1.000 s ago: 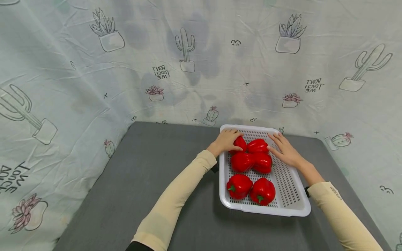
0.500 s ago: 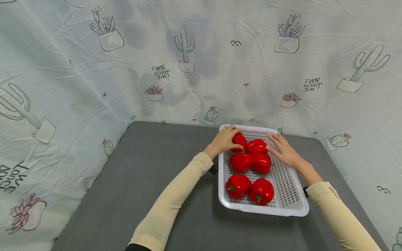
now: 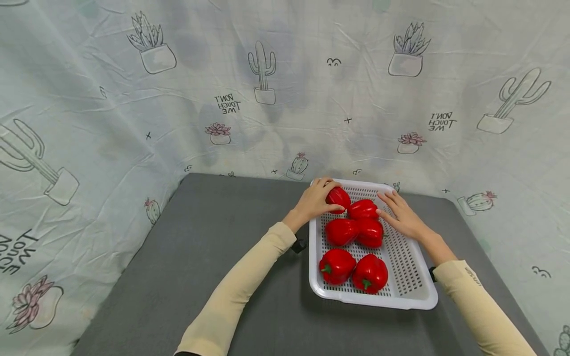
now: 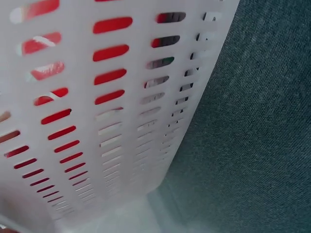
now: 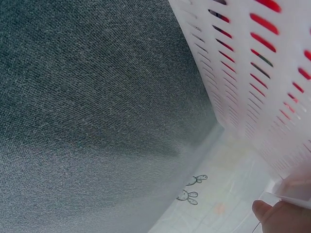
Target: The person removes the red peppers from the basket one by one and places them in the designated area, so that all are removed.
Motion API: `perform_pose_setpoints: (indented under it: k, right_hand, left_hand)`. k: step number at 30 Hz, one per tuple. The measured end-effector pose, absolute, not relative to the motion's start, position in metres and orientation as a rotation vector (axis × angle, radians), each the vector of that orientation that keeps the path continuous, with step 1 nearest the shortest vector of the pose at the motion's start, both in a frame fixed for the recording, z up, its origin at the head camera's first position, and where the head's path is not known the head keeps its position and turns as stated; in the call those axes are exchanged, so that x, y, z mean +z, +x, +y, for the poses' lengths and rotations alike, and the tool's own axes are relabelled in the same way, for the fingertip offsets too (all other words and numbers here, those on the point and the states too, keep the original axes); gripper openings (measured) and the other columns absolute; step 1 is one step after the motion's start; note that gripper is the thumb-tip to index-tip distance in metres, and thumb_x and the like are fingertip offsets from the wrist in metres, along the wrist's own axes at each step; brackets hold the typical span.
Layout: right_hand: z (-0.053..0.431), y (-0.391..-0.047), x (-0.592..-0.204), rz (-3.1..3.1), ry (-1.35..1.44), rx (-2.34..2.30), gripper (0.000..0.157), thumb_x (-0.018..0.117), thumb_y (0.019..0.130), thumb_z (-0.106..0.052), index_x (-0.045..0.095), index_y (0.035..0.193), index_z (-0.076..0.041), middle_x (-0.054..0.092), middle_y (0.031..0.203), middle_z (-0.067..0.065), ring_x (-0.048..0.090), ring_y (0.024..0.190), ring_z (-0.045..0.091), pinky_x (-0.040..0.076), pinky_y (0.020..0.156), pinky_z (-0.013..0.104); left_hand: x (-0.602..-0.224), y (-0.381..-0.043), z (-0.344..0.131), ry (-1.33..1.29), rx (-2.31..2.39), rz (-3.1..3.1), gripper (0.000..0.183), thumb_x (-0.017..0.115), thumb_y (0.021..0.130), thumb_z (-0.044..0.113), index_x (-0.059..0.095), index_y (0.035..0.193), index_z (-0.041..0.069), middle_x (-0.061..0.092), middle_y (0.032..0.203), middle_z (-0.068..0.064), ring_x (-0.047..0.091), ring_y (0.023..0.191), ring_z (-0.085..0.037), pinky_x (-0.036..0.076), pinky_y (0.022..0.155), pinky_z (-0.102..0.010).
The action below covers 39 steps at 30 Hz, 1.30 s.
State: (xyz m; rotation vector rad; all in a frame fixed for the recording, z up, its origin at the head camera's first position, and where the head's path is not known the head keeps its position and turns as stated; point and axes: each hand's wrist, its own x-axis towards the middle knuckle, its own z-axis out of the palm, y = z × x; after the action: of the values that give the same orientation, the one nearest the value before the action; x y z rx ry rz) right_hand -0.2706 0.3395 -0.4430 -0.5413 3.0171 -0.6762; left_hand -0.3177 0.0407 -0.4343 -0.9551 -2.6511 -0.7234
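In the head view, a white perforated basket [image 3: 316, 277] holds several red bell peppers. My left hand [image 3: 317, 199] reaches over its back left corner, thumb and fingers curled round a bell pepper [image 3: 338, 199] there. Over the right side of the basket, my right hand [image 3: 403, 216] has its fingers spread, the thumb tip right beside another bell pepper [image 3: 362, 209]. Two more lie in the middle, one of them a bell pepper [image 3: 341, 232] on the left. At the front, a bell pepper [image 3: 337, 266] shows its green stem.
The basket stands on a grey table [image 3: 231, 232], towards its back right. Behind hangs a pale cloth [image 3: 303, 109] printed with cacti. Both wrist views look along the basket's slotted outer walls, the left wall [image 4: 112, 121] and the right wall [image 5: 272, 97].
My left hand and forearm have shifted slightly left, and the pepper in the hand has turned and shows more. My right hand stays nearly where it was.
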Motion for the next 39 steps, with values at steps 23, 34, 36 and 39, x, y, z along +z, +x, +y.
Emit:
perform_pose_setpoints:
  k: [23, 34, 36, 39]
  right_hand:
    - [0.340, -0.267, -0.444, 3.038, -0.558, -0.669, 0.063, 0.047, 0.094, -0.043, 0.028, 0.146, -0.012, 0.018, 0.150, 0.025, 0.001, 0.141, 0.039, 0.011, 0.104, 0.067]
    - [0.343, -0.270, -0.447, 3.041, -0.554, -0.657, 0.064, 0.047, 0.093, -0.045, 0.029, 0.146, -0.014, 0.017, 0.151, 0.023, -0.001, 0.142, 0.036, 0.010, 0.104, 0.068]
    - [0.344, -0.271, -0.447, 3.041, -0.554, -0.654, 0.064, 0.047, 0.093, -0.045, 0.029, 0.146, -0.014, 0.017, 0.151, 0.022, -0.002, 0.142, 0.035, 0.010, 0.104, 0.068]
    - [0.345, -0.272, -0.448, 3.041, -0.554, -0.658, 0.064, 0.047, 0.093, -0.045, 0.028, 0.146, -0.015, 0.017, 0.151, 0.022, -0.002, 0.142, 0.035, 0.011, 0.104, 0.068]
  left_hand:
    - [-0.429, -0.306, 0.009, -0.805, -0.993, -2.392, 0.059, 0.071, 0.077, 0.046, 0.051, 0.126, 0.019, 0.049, 0.127, -0.005, 0.046, 0.112, -0.021, 0.053, 0.081, -0.030]
    - [-0.431, -0.305, -0.017, -0.687, -1.071, -2.288, 0.062, 0.074, 0.076, 0.043, 0.050, 0.127, 0.016, 0.051, 0.130, -0.002, 0.045, 0.115, -0.021, 0.051, 0.084, -0.035]
    - [-0.432, -0.306, -0.022, -0.675, -1.086, -2.262, 0.063, 0.074, 0.075, 0.043, 0.050, 0.127, 0.016, 0.052, 0.129, -0.002, 0.045, 0.115, -0.021, 0.051, 0.085, -0.036]
    - [-0.435, -0.306, -0.031, -0.655, -1.095, -2.233, 0.063, 0.075, 0.075, 0.042, 0.051, 0.126, 0.015, 0.053, 0.128, -0.003, 0.046, 0.115, -0.021, 0.048, 0.089, -0.039]
